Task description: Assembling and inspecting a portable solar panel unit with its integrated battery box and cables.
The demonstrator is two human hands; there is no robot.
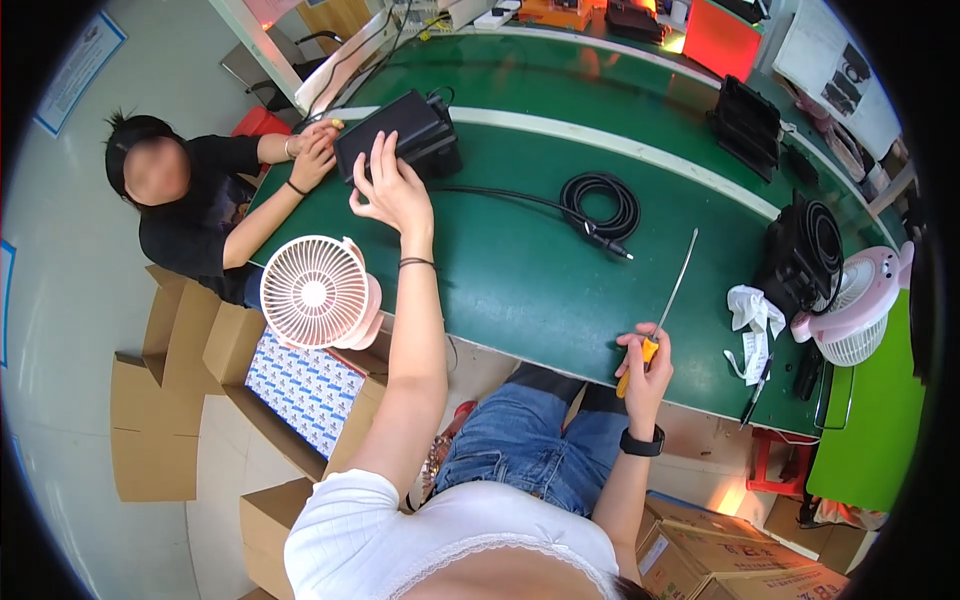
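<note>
My left hand (392,192) reaches across the green table to a black box (400,130). Its fingers are stretched out and spread against the box's near face; whether any weight rests in them I cannot tell. A black cable (600,207) runs along the table to the right of the box and ends in a coil with a plug. Near the table's front edge, my right hand (647,366) is closed round the yellow handle of a screwdriver (680,282), whose long shaft points up and away. A pink fan (314,290) stands left of my left forearm.
Across the table's left end, a person in black (205,205) has both hands beside the box. To the right are another black device (795,255), a second pink fan (858,300), crumpled white paper (752,310) and a pen (757,392). An open carton (352,430) stands at lower left.
</note>
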